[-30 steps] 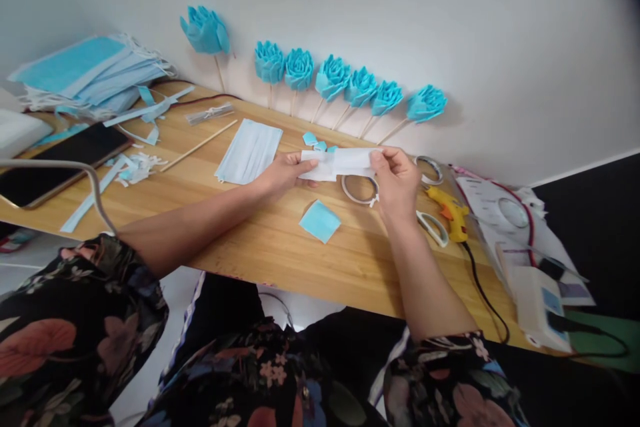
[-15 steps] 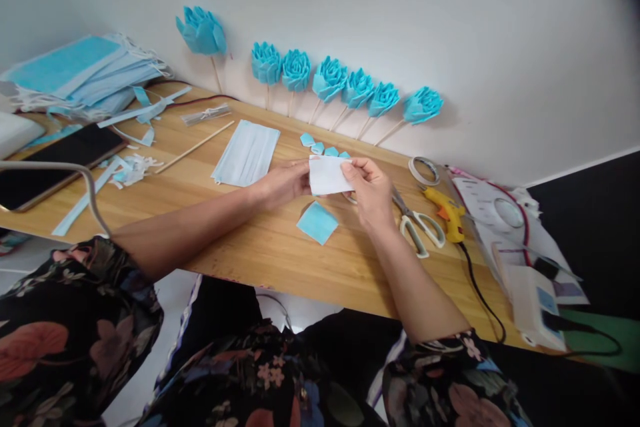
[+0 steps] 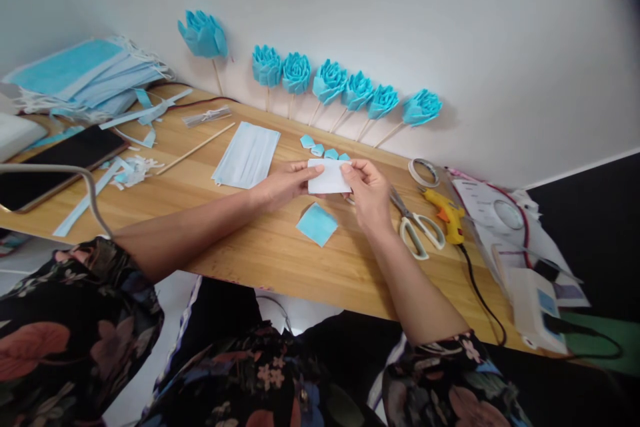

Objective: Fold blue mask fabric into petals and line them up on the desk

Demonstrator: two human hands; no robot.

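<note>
White sheet [image 3: 327,179], small and flat, sits between the person's two hands over the table [image 3: 280,263]. From where I stand, the left hand [image 3: 293,182] pinches its left end, thumb laid on the face and fingers mostly hidden behind. The right hand [image 3: 369,193] pinches the opposite end, thumb on top near the corner, the other fingers curled.

Just below the sheet, nearer the person, lies a blue square [image 3: 317,224]; just beyond it are small blue pieces [image 3: 318,149], partly covered by the sheet and the right hand.

To the right of that hand I see scissors [image 3: 421,235], a tape roll [image 3: 424,173] and a yellow glue gun [image 3: 451,217]. To the left lie a pleated mask [image 3: 247,155], a thin stick [image 3: 196,148], scraps [image 3: 134,171] and a phone [image 3: 63,161].

Farther out, blue flowers [image 3: 330,81] on sticks lean against the wall [image 3: 350,0], and masks [image 3: 83,70] are piled at the far left.
</note>
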